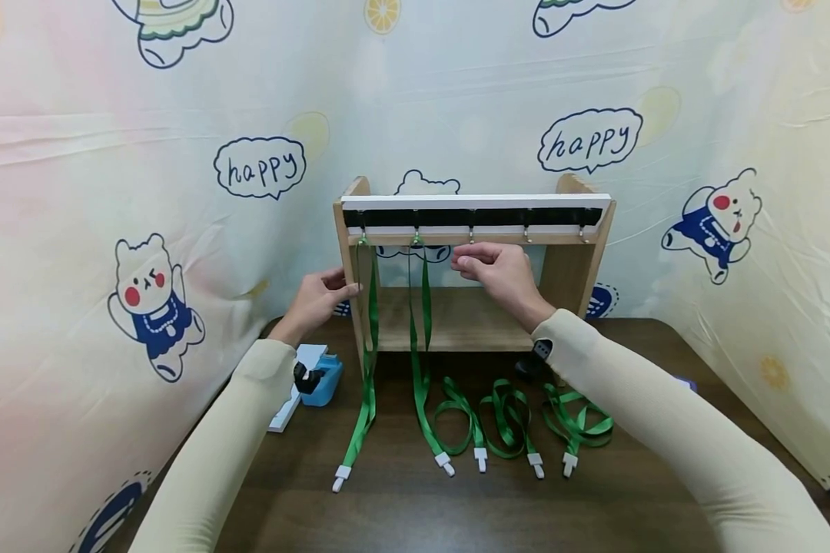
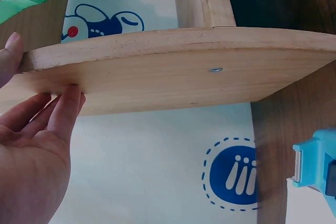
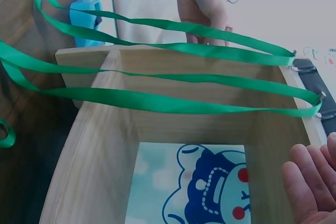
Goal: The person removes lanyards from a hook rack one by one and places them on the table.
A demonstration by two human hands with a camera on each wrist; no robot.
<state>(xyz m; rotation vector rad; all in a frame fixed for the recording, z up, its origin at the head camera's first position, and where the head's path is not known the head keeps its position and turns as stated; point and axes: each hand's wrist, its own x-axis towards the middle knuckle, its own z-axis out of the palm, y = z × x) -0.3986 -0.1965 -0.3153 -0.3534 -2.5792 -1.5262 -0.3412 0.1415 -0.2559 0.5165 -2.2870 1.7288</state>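
Note:
A wooden rack (image 1: 574, 269) carries a black strip (image 1: 443, 218) with several small metal hooks along its top front. Two green lanyards hang from the two leftmost hooks: the left lanyard (image 1: 373, 307) and the second lanyard (image 1: 415, 330), their white clips lying on the table. My left hand (image 1: 314, 303) holds the rack's left side panel (image 2: 157, 77), thumb on one face and fingers on the other. Just under the third hook is my right hand (image 1: 501, 276), with nothing in it; its fingers (image 3: 304, 177) are extended, apart from the lanyards.
Three more green lanyards, a left one (image 1: 476, 418), a middle one (image 1: 515, 415) and a right one (image 1: 577, 422), lie looped on the brown table (image 1: 415, 507) before the rack. At left, a blue tape dispenser (image 1: 327, 382) stands by a white object (image 1: 283, 411). Printed cloth (image 1: 415, 100) hangs behind.

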